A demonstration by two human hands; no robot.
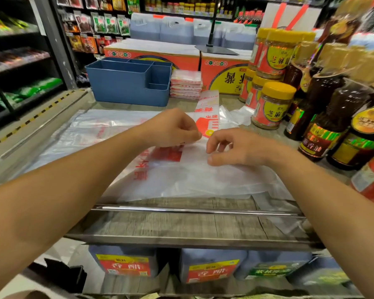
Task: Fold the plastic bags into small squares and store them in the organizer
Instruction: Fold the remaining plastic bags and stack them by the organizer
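Observation:
A translucent plastic bag point(194, 175) with red print lies spread on the wooden counter top in front of me. My left hand point(171, 128) hovers over its far edge with fingers curled, pinching the plastic near the red logo. My right hand point(231, 147) rests on the bag just to the right, thumb and fingers pinching the film. More flat bags point(91, 130) lie spread to the left. A blue organizer point(127, 83) with several compartments stands at the back. Beside it sits a stack of folded bags point(186, 85).
Jars with yellow lids point(270, 104) and dark sauce bottles point(333, 117) crowd the right side. Orange cartons point(181, 57) stand behind the organizer. A metal rail point(194, 210) runs along the counter's near edge. Store shelves point(20, 61) line the left.

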